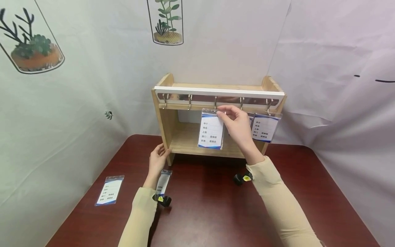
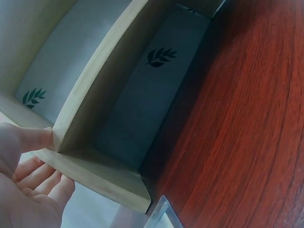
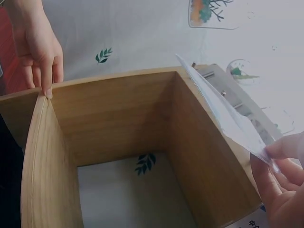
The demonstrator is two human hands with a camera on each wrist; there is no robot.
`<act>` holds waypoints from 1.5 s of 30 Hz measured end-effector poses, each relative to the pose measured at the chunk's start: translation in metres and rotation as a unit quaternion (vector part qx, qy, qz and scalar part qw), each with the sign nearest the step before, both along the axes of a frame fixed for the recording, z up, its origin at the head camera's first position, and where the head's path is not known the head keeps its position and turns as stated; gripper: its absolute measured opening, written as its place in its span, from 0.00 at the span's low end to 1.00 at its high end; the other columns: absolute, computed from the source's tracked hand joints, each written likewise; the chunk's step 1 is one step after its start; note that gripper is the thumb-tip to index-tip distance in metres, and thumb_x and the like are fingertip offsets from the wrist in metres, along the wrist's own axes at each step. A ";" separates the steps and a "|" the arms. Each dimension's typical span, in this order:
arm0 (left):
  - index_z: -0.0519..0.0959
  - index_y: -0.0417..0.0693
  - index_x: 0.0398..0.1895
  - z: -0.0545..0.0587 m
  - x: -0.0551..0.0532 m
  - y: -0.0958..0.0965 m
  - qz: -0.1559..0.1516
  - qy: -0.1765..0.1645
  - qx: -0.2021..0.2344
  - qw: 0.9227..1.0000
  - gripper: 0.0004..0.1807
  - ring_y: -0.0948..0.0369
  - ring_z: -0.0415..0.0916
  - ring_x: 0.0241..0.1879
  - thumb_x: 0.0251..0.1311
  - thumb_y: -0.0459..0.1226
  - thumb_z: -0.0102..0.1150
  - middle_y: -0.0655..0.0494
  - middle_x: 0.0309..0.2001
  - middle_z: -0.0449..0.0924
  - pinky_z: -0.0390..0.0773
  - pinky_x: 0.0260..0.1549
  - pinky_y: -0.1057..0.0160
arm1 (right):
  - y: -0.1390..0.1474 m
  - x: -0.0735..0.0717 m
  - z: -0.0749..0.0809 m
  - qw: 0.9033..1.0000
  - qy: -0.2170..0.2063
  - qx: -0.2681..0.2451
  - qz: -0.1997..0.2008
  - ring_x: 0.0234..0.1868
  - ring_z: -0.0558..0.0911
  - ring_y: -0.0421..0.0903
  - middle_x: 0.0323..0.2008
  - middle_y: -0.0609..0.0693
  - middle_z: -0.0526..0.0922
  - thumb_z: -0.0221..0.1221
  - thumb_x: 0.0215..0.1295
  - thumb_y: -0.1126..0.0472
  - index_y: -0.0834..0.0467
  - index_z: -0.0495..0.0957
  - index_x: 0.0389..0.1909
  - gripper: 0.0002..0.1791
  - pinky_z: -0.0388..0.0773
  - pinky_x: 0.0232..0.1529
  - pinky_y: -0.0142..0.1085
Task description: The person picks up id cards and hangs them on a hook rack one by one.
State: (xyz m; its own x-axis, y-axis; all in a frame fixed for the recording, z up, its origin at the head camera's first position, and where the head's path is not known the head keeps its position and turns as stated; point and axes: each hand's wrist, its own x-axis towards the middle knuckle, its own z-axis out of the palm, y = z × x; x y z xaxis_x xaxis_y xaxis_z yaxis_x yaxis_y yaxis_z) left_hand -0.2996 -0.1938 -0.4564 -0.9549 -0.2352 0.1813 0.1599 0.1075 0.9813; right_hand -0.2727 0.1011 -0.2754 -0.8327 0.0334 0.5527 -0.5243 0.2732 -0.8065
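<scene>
At the lower left corner of a small wooden shelf (image 1: 191, 140), my left hand (image 1: 157, 159) grips the side panel; the left wrist view puts the thumb at the lower board's end, the fingers beneath it. My right hand (image 1: 237, 126) pinches the top right corner of a clear-sleeved name badge (image 1: 211, 132), raised close under the middle hook (image 1: 215, 100). In the right wrist view the badge (image 3: 221, 107) appears nearly edge-on. A second badge (image 1: 264, 127) hangs at the rightmost hook (image 1: 269, 103); another beside it is mostly hidden behind my right hand.
Two more badges lie on the dark red table, one badge (image 1: 110, 190) at far left, another badge (image 1: 163, 181) partly behind my left wrist. A white rail (image 1: 203, 90) with several metal hooks runs along the shelf's top front. White printed cloth (image 1: 225, 51) surrounds the table.
</scene>
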 end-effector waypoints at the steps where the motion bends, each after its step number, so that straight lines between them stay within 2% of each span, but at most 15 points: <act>1: 0.69 0.33 0.69 0.000 0.000 0.000 0.000 0.000 -0.001 1.000 0.29 0.43 0.69 0.66 0.68 0.35 0.63 0.32 0.65 0.72 0.73 0.64 0.49 | 0.000 0.000 0.000 1.000 -0.001 0.000 -0.003 0.39 0.81 0.42 0.42 0.53 0.86 0.66 0.67 0.59 0.59 0.86 0.48 0.12 0.74 0.35 0.31; 5: 0.69 0.33 0.68 0.002 0.000 0.000 0.002 -0.003 -0.002 1.000 0.28 0.43 0.70 0.66 0.68 0.35 0.63 0.33 0.65 0.72 0.73 0.64 0.50 | -0.001 0.001 0.002 1.000 -0.003 0.000 -0.008 0.39 0.81 0.42 0.43 0.53 0.87 0.66 0.67 0.60 0.59 0.86 0.48 0.12 0.74 0.38 0.31; 12: 0.69 0.34 0.69 0.006 -0.003 0.000 -0.003 0.013 -0.001 1.000 0.29 0.43 0.69 0.67 0.68 0.35 0.63 0.33 0.65 0.72 0.72 0.64 0.49 | -0.002 -0.001 0.007 1.000 0.013 -0.003 -0.012 0.35 0.79 0.43 0.37 0.53 0.87 0.65 0.67 0.62 0.59 0.87 0.46 0.10 0.71 0.33 0.31; 19: 0.68 0.31 0.69 0.007 0.001 0.002 -0.006 0.017 0.002 1.000 0.28 0.42 0.69 0.67 0.68 0.33 0.62 0.31 0.65 0.71 0.73 0.63 0.48 | -0.002 -0.002 0.007 1.000 0.013 0.001 -0.018 0.33 0.79 0.43 0.37 0.55 0.87 0.64 0.66 0.64 0.60 0.87 0.46 0.10 0.71 0.32 0.31; 32: 0.68 0.33 0.69 0.005 0.002 0.002 -0.007 0.012 -0.002 1.000 0.28 0.43 0.69 0.67 0.69 0.34 0.62 0.32 0.65 0.71 0.73 0.64 0.49 | -0.003 -0.001 0.005 1.000 0.010 0.003 -0.023 0.33 0.79 0.43 0.39 0.55 0.87 0.64 0.66 0.65 0.60 0.86 0.47 0.11 0.72 0.33 0.30; 40: 0.68 0.32 0.69 0.004 0.003 0.002 -0.004 0.011 -0.003 1.000 0.28 0.42 0.68 0.67 0.69 0.34 0.62 0.31 0.65 0.71 0.72 0.64 0.49 | -0.003 0.000 0.006 0.999 0.006 0.022 -0.037 0.28 0.76 0.42 0.33 0.54 0.86 0.64 0.66 0.63 0.58 0.88 0.46 0.11 0.65 0.23 0.28; 41: 0.68 0.32 0.69 0.004 0.003 0.002 -0.005 0.013 -0.001 1.000 0.28 0.42 0.68 0.67 0.69 0.34 0.62 0.31 0.65 0.71 0.72 0.64 0.49 | -0.003 0.000 0.006 0.999 0.006 0.024 -0.039 0.28 0.76 0.42 0.32 0.53 0.86 0.64 0.66 0.63 0.58 0.88 0.46 0.10 0.65 0.23 0.28; 42: 0.68 0.31 0.68 0.008 0.006 0.003 -0.007 0.011 -0.001 1.000 0.28 0.41 0.68 0.67 0.69 0.33 0.62 0.30 0.65 0.71 0.72 0.64 0.48 | -0.003 0.000 0.006 0.999 0.007 0.025 -0.040 0.28 0.76 0.42 0.32 0.53 0.86 0.64 0.66 0.63 0.58 0.88 0.46 0.10 0.65 0.23 0.28; 45: 0.68 0.31 0.68 0.009 0.007 0.003 -0.007 0.012 0.000 1.000 0.28 0.41 0.68 0.67 0.69 0.33 0.62 0.30 0.65 0.71 0.72 0.64 0.48 | -0.003 0.000 0.006 0.999 0.005 0.030 -0.042 0.30 0.78 0.43 0.33 0.54 0.87 0.64 0.66 0.63 0.58 0.88 0.46 0.10 0.67 0.26 0.30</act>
State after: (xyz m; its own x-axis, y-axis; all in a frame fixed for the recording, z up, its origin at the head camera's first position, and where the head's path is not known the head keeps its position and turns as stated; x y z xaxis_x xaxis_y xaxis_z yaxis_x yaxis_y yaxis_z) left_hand -0.2924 -0.1905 -0.4479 -0.9535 -0.2212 0.2045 0.1853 0.1045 0.9771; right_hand -0.2731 0.0982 -0.2693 -0.8223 0.0690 0.5649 -0.5062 0.3650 -0.7814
